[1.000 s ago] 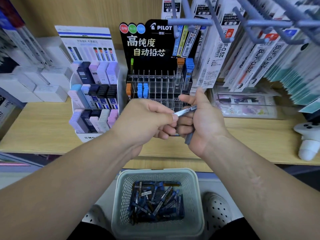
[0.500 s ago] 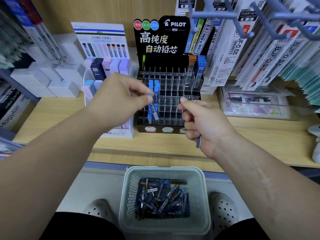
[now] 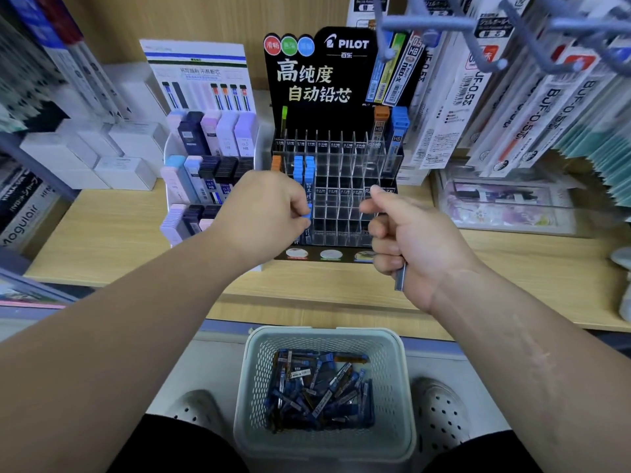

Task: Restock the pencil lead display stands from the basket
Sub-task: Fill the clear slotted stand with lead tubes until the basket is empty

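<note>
Just to the left of your left hand [image 3: 266, 213] stands a white stand [image 3: 166, 150] stocked with pastel lead cases [image 3: 227, 134]. Your left hand is curled, its fingertips pinching a blue-capped lead tube [image 3: 308, 213] right at the lower left slots of the black Pilot stand [image 3: 343, 172]. That stand sits just beyond both hands, most of its clear slots bare, with blue tubes in the columns above your left fingers. Your right hand [image 3: 413, 240] is at the stand's front right, fingers wrapped round a grey tube [image 3: 400, 278] whose end pokes out under the palm, thumb raised. Below and between your forearms is the basket [image 3: 254, 370], holding a loose pile of lead tubes [image 3: 321, 387].
</note>
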A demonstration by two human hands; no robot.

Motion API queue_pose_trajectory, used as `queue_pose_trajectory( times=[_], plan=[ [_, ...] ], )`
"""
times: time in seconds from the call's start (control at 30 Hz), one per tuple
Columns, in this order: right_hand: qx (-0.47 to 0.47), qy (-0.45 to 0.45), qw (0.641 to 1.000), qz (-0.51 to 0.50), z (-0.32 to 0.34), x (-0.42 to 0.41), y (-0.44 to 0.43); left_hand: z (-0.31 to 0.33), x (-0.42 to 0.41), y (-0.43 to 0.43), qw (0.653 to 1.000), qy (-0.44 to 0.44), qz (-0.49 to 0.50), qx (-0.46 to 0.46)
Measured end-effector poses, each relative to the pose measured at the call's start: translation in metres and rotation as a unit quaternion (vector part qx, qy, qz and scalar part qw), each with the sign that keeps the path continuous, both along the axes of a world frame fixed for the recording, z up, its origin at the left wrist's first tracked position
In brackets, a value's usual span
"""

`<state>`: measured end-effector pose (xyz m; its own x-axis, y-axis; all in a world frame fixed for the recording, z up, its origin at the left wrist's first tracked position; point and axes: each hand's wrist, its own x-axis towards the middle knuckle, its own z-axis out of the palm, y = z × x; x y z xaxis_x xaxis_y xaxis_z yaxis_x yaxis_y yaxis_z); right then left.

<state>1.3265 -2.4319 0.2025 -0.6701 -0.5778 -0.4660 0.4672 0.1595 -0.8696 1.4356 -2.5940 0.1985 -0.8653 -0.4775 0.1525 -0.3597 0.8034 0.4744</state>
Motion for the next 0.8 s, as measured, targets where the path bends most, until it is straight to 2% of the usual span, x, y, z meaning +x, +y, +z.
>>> queue_pose_trajectory(
  times=[0.13,0.3,0.4,0.5,0.57,0.63,0.7,0.8],
  plan=[
    [-0.005,-0.006,1.000,-0.001,-0.001,-0.002,0.001,-0.003,-0.005,0.001,0.999,-0.019,0.034,-0.006],
    [-0.126,-0.150,0.979,-0.057,0.005,-0.004,0.000,-0.003,-0.010,0.000,0.997,-0.047,0.068,0.000],
    [-0.188,-0.192,0.958,-0.102,0.009,-0.006,0.000,0.004,-0.009,0.004,0.997,-0.006,0.075,0.008],
    [-0.229,-0.192,0.945,-0.132,0.011,-0.005,-0.003,0.017,-0.006,0.023,0.985,0.047,0.064,0.153],
    [-0.239,-0.175,0.944,-0.143,0.012,-0.002,-0.006,0.024,-0.002,0.042,0.956,0.014,0.032,0.291],
    [-0.238,-0.154,0.948,-0.147,0.012,0.001,-0.009,0.026,0.001,0.058,0.927,-0.024,-0.002,0.375],
    [-0.218,-0.128,0.957,-0.141,0.011,0.004,-0.010,0.022,0.002,0.066,0.915,-0.023,-0.012,0.403],
    [-0.188,-0.087,0.972,-0.114,0.011,0.008,-0.011,0.017,0.002,0.067,0.919,-0.019,-0.001,0.394]
  ],
)
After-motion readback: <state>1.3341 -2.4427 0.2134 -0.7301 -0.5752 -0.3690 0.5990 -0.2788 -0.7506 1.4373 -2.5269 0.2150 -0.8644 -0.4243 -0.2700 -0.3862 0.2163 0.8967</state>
